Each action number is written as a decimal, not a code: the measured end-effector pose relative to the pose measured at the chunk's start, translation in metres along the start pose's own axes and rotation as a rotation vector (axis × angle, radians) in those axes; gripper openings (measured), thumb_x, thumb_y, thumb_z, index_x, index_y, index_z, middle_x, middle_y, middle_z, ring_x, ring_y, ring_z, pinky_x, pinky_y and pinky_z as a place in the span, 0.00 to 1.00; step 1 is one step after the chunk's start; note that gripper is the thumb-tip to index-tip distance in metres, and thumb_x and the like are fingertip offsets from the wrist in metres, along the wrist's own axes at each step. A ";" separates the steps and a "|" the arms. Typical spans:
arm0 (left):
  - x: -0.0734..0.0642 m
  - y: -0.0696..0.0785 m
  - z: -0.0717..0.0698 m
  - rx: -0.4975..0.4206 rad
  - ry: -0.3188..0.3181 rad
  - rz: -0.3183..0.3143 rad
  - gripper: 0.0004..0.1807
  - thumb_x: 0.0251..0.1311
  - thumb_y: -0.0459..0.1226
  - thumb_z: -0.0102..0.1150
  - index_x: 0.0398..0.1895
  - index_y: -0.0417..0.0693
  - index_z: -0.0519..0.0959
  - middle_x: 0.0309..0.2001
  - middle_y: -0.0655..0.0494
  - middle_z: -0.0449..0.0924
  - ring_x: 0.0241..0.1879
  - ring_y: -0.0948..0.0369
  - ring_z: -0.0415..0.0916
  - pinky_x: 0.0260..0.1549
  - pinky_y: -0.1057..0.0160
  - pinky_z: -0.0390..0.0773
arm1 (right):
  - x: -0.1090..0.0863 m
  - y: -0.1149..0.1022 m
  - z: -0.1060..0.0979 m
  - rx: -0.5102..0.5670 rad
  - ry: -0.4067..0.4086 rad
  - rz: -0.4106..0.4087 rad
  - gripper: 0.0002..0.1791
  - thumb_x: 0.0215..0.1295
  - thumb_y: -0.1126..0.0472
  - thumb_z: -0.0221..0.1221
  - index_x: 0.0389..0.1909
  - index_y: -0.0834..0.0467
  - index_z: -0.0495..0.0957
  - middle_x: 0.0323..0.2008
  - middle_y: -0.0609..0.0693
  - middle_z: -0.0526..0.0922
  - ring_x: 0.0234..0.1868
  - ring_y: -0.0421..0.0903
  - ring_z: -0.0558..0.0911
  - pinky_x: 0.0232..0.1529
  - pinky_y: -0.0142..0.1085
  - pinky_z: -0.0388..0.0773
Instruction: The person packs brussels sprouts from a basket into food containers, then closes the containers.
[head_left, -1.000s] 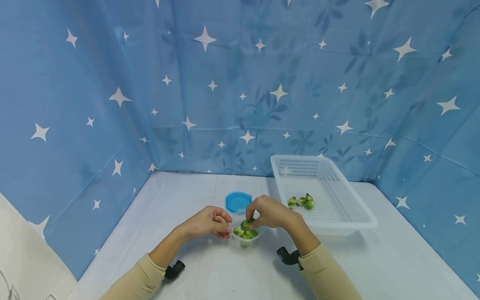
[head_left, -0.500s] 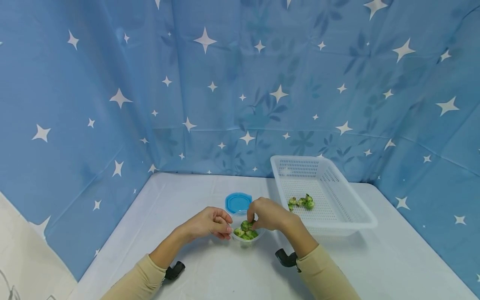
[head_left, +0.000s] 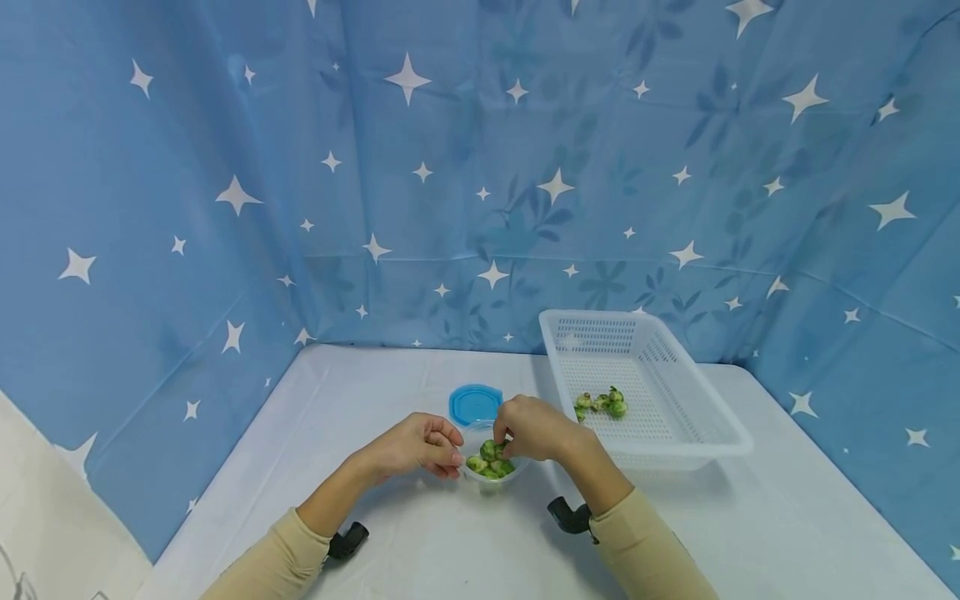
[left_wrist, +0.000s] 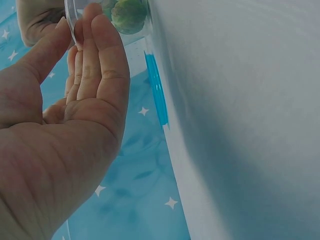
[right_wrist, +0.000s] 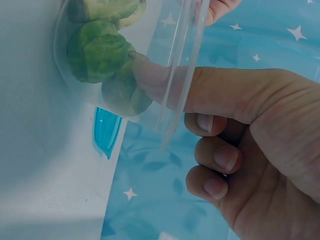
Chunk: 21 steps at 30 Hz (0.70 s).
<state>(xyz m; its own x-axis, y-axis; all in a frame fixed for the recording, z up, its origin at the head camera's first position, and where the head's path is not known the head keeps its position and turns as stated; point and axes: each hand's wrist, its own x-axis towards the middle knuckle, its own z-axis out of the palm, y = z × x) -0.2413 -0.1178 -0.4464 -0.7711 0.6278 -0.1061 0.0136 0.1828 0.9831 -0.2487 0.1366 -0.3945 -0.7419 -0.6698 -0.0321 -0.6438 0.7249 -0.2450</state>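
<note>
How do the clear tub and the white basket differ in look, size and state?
The clear tub has smooth walls; the white basket is pierced with holes. The tub is much smaller than the basket. The right hand reaches into the tub; no hand is in the basket. Both are open-topped and hold green sprouts.

We note one clear, open tub (head_left: pixel 476 436), standing upright on the table (head_left: pixel 420 533), wider at its rim than at its base, with several round, tight-leaved sprouts (right_wrist: pixel 97 50), mid-green to pale yellow-green, heaped touching one another in its bottom, well below the rim, some against its see-through wall.
</note>
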 end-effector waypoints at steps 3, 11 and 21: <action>0.000 0.000 0.000 0.000 0.002 -0.002 0.21 0.67 0.34 0.68 0.55 0.25 0.75 0.40 0.37 0.88 0.40 0.48 0.90 0.44 0.50 0.89 | 0.000 0.001 0.000 0.005 0.002 -0.009 0.05 0.56 0.64 0.77 0.31 0.52 0.91 0.27 0.39 0.84 0.26 0.36 0.73 0.28 0.31 0.74; 0.001 0.000 -0.001 0.001 0.003 -0.003 0.21 0.67 0.34 0.68 0.55 0.25 0.75 0.41 0.36 0.88 0.40 0.48 0.90 0.44 0.49 0.89 | 0.001 0.005 0.000 0.026 0.011 -0.031 0.05 0.56 0.64 0.77 0.32 0.52 0.91 0.26 0.37 0.83 0.26 0.36 0.72 0.28 0.30 0.73; 0.001 -0.002 -0.002 -0.005 -0.012 -0.006 0.22 0.67 0.35 0.68 0.55 0.26 0.75 0.40 0.38 0.88 0.39 0.52 0.90 0.44 0.51 0.89 | -0.004 0.013 -0.005 0.177 0.042 -0.104 0.11 0.60 0.64 0.75 0.44 0.58 0.91 0.20 0.42 0.76 0.22 0.35 0.66 0.25 0.29 0.65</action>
<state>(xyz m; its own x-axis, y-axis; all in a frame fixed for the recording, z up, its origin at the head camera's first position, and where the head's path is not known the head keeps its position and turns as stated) -0.2433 -0.1189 -0.4483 -0.7633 0.6358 -0.1141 0.0056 0.1831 0.9831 -0.2554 0.1499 -0.3925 -0.6828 -0.7294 0.0420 -0.6770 0.6100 -0.4117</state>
